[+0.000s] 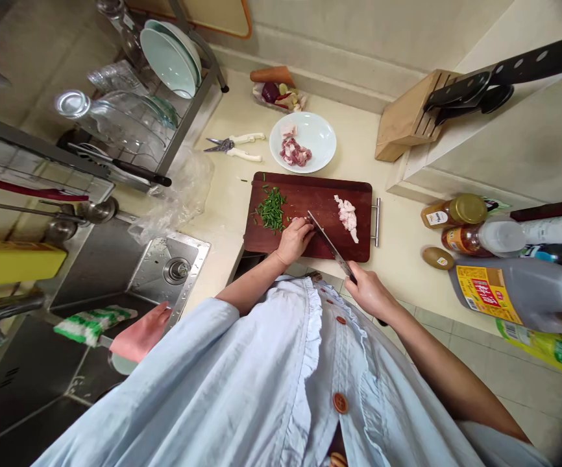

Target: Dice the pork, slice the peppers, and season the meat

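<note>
My right hand [366,290] is wrapped round the handle of a kitchen knife [330,244], whose blade slants over the dark red-brown cutting board [305,189]. My left hand [295,239] rests on the board with curled fingers close beside the blade; whatever they press on is mostly hidden, with only a few small pale bits near the fingertips. Chopped green pieces [272,209] lie in a pile at the board's left. On its right side sits a strip of pale, fatty meat pieces [346,217]. Behind the board, a white plate [324,139] holds sliced red meat [295,153].
White-handled scissors [242,146] and a plastic bag [188,185] lie left of the board. Vegetables [274,91] sit by the wall. A knife block [407,123], jars [456,211] and a big bottle [505,292] stand right. The sink [164,253] and dish rack [174,139] are left.
</note>
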A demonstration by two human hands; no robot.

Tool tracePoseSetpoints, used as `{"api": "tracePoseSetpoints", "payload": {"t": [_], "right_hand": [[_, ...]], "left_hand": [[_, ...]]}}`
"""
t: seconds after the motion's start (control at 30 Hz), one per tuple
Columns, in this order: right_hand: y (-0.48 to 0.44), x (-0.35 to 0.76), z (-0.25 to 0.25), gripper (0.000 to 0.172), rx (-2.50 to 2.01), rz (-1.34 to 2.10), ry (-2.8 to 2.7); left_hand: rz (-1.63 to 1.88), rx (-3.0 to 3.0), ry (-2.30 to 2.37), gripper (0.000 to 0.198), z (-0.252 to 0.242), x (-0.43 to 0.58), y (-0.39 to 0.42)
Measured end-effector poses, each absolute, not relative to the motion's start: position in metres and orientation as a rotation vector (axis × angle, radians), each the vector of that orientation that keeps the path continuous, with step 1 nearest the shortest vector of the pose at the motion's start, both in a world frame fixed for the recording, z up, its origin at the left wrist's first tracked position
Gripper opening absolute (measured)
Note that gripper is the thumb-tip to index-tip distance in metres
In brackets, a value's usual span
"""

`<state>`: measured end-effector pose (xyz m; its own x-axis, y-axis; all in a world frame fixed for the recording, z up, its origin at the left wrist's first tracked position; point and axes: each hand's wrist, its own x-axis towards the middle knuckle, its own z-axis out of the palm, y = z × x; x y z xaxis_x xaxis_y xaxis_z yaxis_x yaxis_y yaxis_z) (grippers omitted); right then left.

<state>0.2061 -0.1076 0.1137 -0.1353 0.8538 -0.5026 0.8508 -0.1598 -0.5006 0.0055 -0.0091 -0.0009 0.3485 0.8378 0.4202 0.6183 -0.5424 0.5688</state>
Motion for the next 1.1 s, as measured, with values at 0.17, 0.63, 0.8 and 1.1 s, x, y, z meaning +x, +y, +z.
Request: {"api": "tracePoseSetpoints", "payload": {"t": [0.17, 0.63, 0.8, 1.1], "right_hand": [[-0.089, 0.190, 0.101, 0.025, -2.061, 1.131, -2.055], [-0.105, 0.208, 0.113, 0.033, -2.013, 1.104, -2.010], [-0.116, 0.218, 0.123, 0.028, -2.001, 1.197, -2.093], [-0.088, 0.194, 0.099, 0.020, -2.017, 1.205, -2.034]], "left_hand": [[0.972, 2.348, 1.248, 0.018, -0.002, 0.004, -0.008], [1.210, 2.195, 1.266, 0.013, -0.006, 0.003, -0.015], [1.144, 2.216, 1.283, 0.015, -0.005, 0.003, -0.014], [1.047, 2.244, 1.242, 0.013, -0.003, 0.002, -0.010]]}}
